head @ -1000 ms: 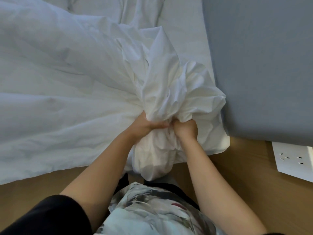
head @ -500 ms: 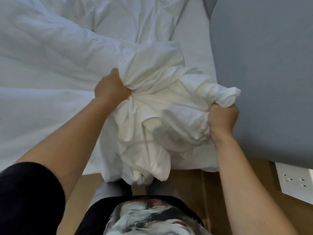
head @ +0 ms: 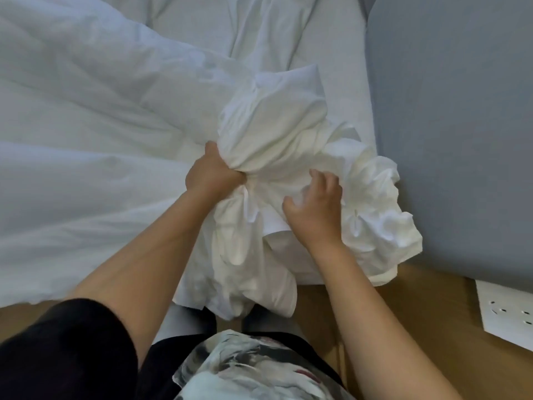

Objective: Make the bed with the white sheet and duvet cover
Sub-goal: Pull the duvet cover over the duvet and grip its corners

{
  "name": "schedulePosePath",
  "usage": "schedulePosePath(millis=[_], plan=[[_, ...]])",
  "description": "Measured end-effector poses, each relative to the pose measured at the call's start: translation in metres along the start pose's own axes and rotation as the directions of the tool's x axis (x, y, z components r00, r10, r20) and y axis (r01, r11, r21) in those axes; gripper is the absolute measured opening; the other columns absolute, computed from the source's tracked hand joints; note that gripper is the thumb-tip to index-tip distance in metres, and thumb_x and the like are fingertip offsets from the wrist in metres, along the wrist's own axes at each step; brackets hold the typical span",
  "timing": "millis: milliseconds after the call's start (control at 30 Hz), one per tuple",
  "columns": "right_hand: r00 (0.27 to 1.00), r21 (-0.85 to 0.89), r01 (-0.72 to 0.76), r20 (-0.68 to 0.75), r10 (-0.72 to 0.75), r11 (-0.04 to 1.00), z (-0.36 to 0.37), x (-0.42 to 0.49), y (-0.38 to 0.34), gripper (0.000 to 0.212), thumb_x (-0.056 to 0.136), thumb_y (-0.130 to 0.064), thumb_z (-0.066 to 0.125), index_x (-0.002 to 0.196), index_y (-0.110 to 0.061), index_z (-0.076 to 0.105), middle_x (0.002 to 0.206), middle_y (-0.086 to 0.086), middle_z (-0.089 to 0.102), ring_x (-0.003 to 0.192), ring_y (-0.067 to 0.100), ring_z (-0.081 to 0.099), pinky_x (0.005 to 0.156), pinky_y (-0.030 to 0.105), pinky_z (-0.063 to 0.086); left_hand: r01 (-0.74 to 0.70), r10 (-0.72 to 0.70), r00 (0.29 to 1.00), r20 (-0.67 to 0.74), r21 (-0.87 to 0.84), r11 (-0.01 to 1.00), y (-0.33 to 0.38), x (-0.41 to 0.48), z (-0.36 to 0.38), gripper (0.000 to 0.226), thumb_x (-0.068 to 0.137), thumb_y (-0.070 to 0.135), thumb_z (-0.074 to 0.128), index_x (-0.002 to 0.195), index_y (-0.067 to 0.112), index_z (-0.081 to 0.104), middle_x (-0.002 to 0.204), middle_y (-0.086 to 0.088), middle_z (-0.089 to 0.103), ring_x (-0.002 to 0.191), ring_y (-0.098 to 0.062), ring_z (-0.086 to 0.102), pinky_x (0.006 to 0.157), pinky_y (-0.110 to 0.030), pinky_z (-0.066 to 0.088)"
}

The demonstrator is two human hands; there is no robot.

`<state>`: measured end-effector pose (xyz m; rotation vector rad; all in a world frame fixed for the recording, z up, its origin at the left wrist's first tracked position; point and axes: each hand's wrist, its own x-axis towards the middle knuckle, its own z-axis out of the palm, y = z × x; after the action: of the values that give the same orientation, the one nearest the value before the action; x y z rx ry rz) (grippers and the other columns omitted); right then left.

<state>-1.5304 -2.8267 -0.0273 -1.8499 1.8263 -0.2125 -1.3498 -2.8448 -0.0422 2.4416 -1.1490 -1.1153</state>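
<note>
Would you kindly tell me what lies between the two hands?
In the head view, bunched white fabric fills the gap between left hand and right hand.

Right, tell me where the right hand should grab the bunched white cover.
On the white cover, probably take the ruffled end beside the right hand, coming from above: it stands up in loose folds, and the left hand grips the gathered neck.
</note>
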Motion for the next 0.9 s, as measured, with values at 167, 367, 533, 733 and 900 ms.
schedulePosePath(millis=[167,367,533,733,900], plan=[[0.919,-0.232,0.138,0.394,-0.037,0.963,0.048,0.016,-0.016,0.081,0.083,-0.056,0.057,0.143,-0.011,0.025,0.146,0.013,0.026,0.137,0.030,0.022,0.112,0.047,0.019,0.013,0.105,0.944,0.312,-0.354,0.935,-0.030,-0.008,-0.013,0.073,0.053,0.043,0.087,0.113,0.021,0.053,0.102,0.008,0.063,0.090,-0.009,0.061,0.075,-0.031,0.053],[0.879,-0.338,0.151,0.475,0.029,0.929,0.079,0.023,-0.008,0.099,0.079,-0.069,0.051,0.151,-0.017,0.006,0.157,0.007,0.007,0.145,0.027,0.004,0.114,0.055,0.008,0.138,-0.061,0.971,0.232,-0.333,0.933,-0.067,-0.009,0.020,0.050,0.050,0.034,0.063,0.098,0.018,0.062,0.094,-0.003,0.065,0.086,-0.024,0.061,0.074,-0.035,0.051],[0.943,-0.285,0.176,0.322,-0.078,0.942,0.091,0.023,0.006,0.079,0.081,-0.062,0.054,0.143,-0.020,0.031,0.145,0.003,0.035,0.135,0.022,0.028,0.113,0.046,0.015,0.266,-0.229,0.962,0.147,-0.692,0.672,-0.074,0.001,0.029,0.025,0.076,0.001,0.055,0.096,0.014,0.062,0.082,-0.002,0.062,0.074,-0.020,0.059,0.060,-0.026,0.046],[0.881,-0.374,0.289,0.465,-0.092,0.881,0.104,0.027,0.005,0.058,0.093,-0.042,0.048,0.144,-0.019,0.030,0.147,0.004,0.034,0.139,0.024,0.023,0.112,0.057,0.006,0.295,-0.185,0.955,0.231,-0.683,0.668,-0.077,0.001,0.027,0.031,0.082,-0.002,0.051,0.107,0.015,0.058,0.097,-0.008,0.066,0.088,-0.025,0.064,0.072,-0.033,0.052],[0.932,-0.352,0.350,0.224,-0.285,0.868,0.113,0.028,-0.001,0.014,0.094,-0.027,0.051,0.096,-0.015,0.056,0.100,0.006,0.062,0.106,0.029,0.054,0.092,0.040,0.032,0.238,-0.007,0.950,0.312,-0.709,0.664,-0.074,-0.004,0.018,0.019,0.089,0.015,0.059,0.101,0.029,0.053,0.094,0.007,0.064,0.082,-0.005,0.062,0.070,-0.021,0.051]])
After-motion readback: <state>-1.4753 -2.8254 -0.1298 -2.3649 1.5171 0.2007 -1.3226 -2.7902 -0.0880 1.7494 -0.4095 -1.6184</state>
